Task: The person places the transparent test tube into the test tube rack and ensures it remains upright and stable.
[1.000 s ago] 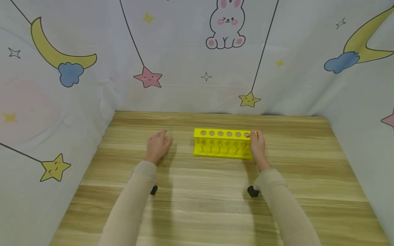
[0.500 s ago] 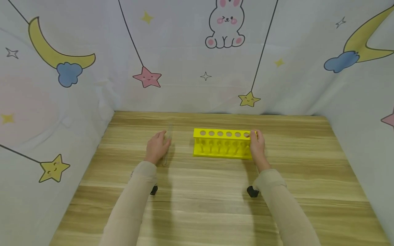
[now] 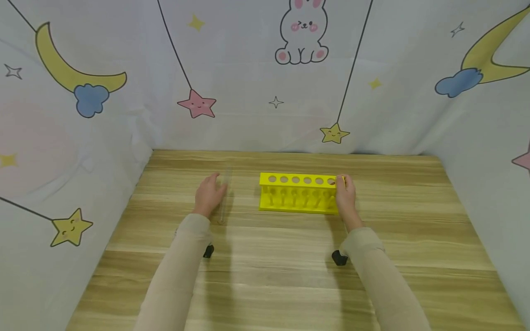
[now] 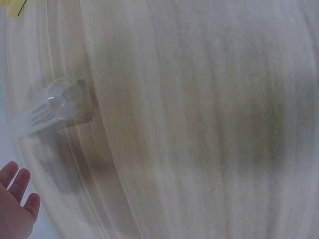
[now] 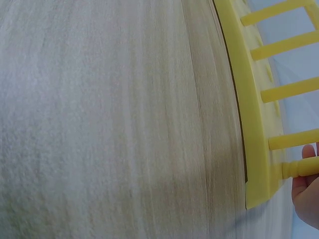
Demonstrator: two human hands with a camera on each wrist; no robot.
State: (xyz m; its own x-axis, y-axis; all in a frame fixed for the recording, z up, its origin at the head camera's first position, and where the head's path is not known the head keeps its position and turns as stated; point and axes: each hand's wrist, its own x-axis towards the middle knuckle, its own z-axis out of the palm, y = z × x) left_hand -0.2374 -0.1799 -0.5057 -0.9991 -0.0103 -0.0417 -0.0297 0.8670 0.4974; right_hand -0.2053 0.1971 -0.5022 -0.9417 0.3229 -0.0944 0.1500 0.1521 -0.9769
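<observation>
"Test-tube rack [image 3: 300, 195], yellow, upright, just right of centre in the head view. Who has it?"

"The right hand [image 3: 347, 195], gripping its right end. At the lower right of the right wrist view, that hand is round behind the end post [image 5: 300, 168]."

"And the left hand [image 3: 209, 195]?"

"Left of centre, spread loosely, just beside a clear test tube [image 3: 222, 212] on the wooden table [image 3: 273, 271]."

"Touching it?"

"Can't swear to it from above, the tube's so faint; at the left wrist view's lower left, the fingers [image 4: 20, 182] look apart from it."
</observation>
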